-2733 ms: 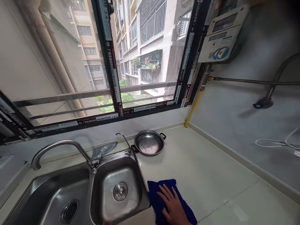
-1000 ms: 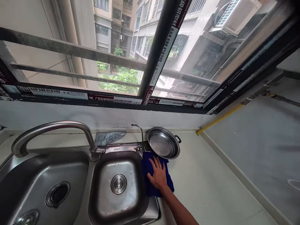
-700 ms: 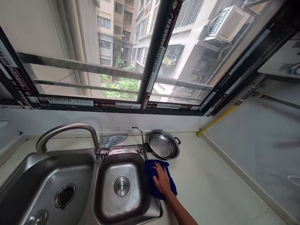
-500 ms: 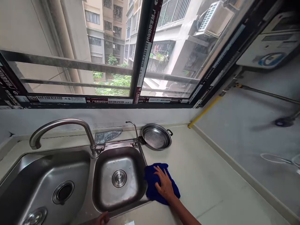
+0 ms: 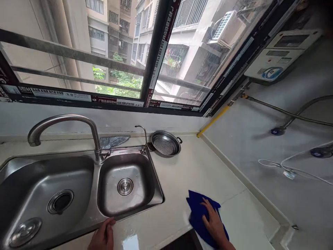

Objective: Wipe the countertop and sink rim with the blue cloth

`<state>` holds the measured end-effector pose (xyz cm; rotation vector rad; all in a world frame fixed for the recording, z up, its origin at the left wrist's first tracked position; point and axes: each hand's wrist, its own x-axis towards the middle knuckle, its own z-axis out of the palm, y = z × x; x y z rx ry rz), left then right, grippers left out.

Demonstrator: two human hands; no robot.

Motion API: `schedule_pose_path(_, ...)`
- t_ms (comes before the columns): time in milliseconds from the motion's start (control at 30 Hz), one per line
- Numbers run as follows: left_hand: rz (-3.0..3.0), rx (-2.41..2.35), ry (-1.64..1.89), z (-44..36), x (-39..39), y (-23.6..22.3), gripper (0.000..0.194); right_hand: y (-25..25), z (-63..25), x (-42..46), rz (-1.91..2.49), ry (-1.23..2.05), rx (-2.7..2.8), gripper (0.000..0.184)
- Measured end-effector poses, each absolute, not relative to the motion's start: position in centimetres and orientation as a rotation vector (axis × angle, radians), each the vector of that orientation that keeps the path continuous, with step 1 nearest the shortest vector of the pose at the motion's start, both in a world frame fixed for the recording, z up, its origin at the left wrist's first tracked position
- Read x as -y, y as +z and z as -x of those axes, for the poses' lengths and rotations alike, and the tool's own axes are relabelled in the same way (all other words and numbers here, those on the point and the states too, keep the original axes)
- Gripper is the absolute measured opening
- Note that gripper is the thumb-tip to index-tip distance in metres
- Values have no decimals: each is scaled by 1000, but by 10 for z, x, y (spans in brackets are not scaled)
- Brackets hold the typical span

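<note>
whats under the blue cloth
Pale countertop shows around the blue cloth, and a dark area shows near its lower left edge. The right hand rests on top. Whatever lies directly beneath the cloth is covered and cannot be seen.

Over by the window [image 5: 114, 69], the double sink [image 5: 95, 187] is set into the left of the surface [image 5: 187, 166], a faucet [image 5: 95, 135] at its back. A pan [image 5: 165, 144] stands beside its back right corner; toward the front, right of the sink, a cloth [image 5: 197, 215] lies under the right hand [image 5: 213, 222].
</note>
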<state>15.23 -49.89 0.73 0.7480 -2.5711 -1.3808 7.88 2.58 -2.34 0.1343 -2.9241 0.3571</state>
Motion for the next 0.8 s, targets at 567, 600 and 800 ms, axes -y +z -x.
schedule_pose_path(567, -714, 2544, -1248, -154, 494, 5, 32, -28, -47, 83, 262, 60, 2728, 59)
schedule_pose_path(600, -713, 2544, -1232, -154, 493, 4, 32, -27, -46, 89, 233, 67, 2741, 59)
schedule_pose_path(800, -737, 2596, -1262, -151, 494, 2, 34, -25, -57, 139, 66, 53, 2828, 55)
